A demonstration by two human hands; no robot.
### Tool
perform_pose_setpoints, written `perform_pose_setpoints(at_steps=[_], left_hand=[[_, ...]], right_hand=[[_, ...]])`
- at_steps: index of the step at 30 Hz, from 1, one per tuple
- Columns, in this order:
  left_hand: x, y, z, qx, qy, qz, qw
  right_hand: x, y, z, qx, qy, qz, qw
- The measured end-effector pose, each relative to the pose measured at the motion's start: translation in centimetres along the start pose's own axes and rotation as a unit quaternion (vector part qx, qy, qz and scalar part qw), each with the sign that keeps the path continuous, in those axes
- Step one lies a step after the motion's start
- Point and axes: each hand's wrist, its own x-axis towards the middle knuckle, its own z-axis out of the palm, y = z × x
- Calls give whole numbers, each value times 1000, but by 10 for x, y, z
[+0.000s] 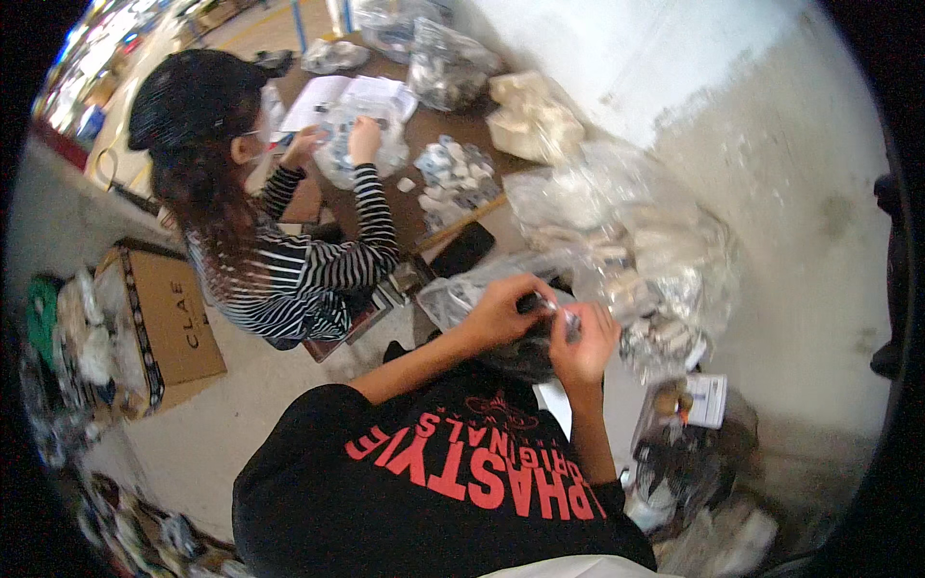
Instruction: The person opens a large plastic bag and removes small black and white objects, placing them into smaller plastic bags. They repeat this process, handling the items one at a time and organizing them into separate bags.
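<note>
My left hand (pixel 506 313) and my right hand (pixel 586 349) meet in front of my chest, fingertips pinched close together. Between them is a small shiny, purplish piece (pixel 572 324) that looks like thin plastic; the fingers cover much of it and its kind is unclear. Just beyond and below my hands lies a large clear plastic bag (pixel 453 297). To its right, another big clear bag (pixel 665 231) spreads open around many small pale and silvery packets (pixel 665 337).
At left a person in a striped top (pixel 289 265) handles a clear bag (pixel 361 144) at a brown table (pixel 424 125). A pile of small pieces (pixel 455 178) lies there. A cardboard box (pixel 178 318) stands left, a dark bag (pixel 689 458) right, beside a pale wall (pixel 809 193).
</note>
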Motion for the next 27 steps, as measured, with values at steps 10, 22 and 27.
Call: perform_pose_setpoints(at_steps=[10, 22, 27], left_hand=[[5, 7, -16, -63, -54, -44, 996], [4, -4, -17, -28, -61, -41, 997], [2, -3, -18, -27, -52, -41, 997]], right_hand=[[-9, -3, 6, 41, 28, 46, 998], [-14, -12, 18, 11, 77, 22, 997], [-15, -16, 19, -7, 72, 2, 997]])
